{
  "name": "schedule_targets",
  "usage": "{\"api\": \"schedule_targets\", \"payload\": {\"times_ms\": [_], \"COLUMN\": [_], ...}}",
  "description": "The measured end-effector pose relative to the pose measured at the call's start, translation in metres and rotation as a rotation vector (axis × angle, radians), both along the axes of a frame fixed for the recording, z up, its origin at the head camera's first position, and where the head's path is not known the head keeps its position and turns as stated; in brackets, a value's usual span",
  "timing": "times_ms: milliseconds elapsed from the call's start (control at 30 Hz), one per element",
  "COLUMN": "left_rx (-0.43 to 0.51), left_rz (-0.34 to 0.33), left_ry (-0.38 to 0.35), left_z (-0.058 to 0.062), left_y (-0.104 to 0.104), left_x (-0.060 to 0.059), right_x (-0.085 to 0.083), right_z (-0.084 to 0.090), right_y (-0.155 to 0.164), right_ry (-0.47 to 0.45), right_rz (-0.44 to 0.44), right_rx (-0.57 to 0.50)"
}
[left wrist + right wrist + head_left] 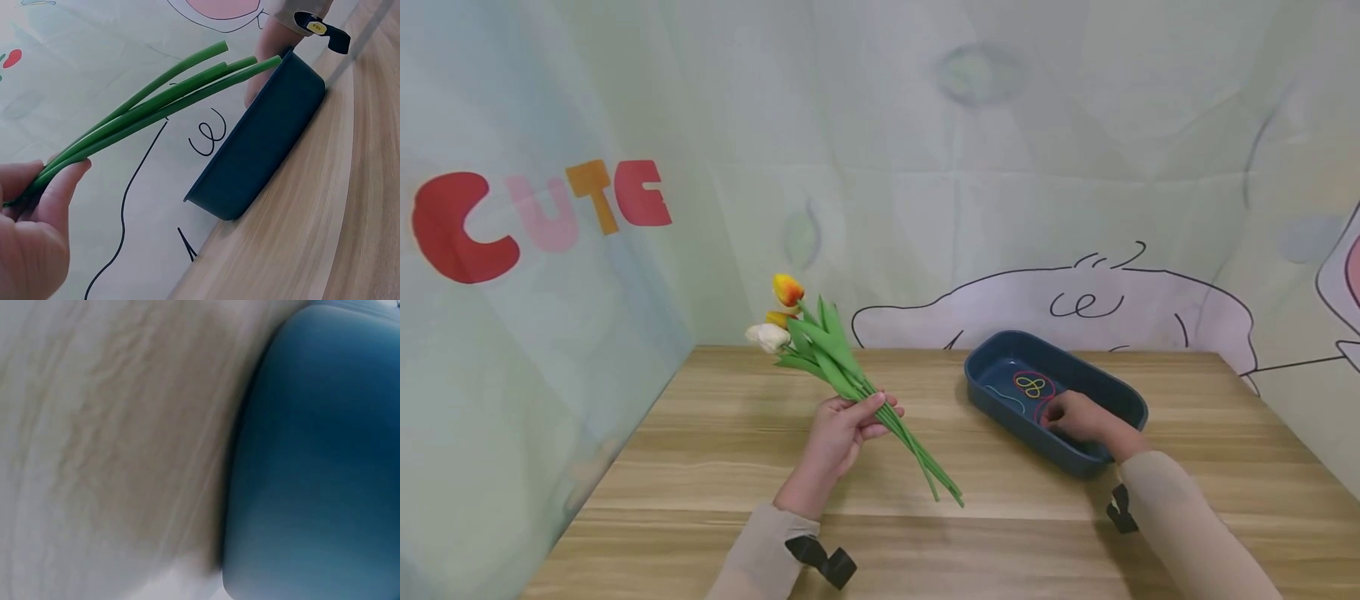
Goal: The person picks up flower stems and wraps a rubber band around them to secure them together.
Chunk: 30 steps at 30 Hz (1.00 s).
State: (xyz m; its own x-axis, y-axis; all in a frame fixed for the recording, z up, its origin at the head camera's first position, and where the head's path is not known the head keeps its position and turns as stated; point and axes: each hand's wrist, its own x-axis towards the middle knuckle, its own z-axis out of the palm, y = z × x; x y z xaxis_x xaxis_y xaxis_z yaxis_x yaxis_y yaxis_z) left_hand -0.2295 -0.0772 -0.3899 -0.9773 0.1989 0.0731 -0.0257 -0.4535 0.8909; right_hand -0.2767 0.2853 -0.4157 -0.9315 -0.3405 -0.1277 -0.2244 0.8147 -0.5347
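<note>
Nearest me, my left hand (pixel 842 429) has its fingers wrapped round the artificial tulip stems (pixel 891 425) left of the blue tray (pixel 1120 396), where my right hand (pixel 1075 415) reaches among rubber bands (pixel 1032 385), fingers' closure unclear; next I'd judge, pinching one band free.

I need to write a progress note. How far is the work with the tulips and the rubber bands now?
Done: the tulips are gathered into one bunch, stems together in the left hand. In hand: the right hand reaches into the dark blue tray, among the coloured rubber bands; whether it already pinches one cannot be seen. Left: no band is around the stems yet.
</note>
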Motion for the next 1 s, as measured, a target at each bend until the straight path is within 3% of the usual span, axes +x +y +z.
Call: {"api": "schedule_targets", "payload": {"times_ms": [267, 667, 1000], "left_rx": [0.013, 0.026, 0.071], "left_rz": [0.036, 0.097, 0.158], "left_ry": [-0.033, -0.031, -0.059], "left_z": [0.003, 0.005, 0.007], "left_y": [0.002, 0.006, 0.011], "left_x": [0.001, 0.004, 0.003], "right_x": [0.005, 0.022, 0.043], "right_z": [0.011, 0.051, 0.083], "right_y": [0.008, 0.008, -0.007], "right_ry": [0.053, 0.105, 0.166], "right_rz": [-0.037, -0.089, -0.011], "right_rx": [-0.063, -0.161, -0.29]}}
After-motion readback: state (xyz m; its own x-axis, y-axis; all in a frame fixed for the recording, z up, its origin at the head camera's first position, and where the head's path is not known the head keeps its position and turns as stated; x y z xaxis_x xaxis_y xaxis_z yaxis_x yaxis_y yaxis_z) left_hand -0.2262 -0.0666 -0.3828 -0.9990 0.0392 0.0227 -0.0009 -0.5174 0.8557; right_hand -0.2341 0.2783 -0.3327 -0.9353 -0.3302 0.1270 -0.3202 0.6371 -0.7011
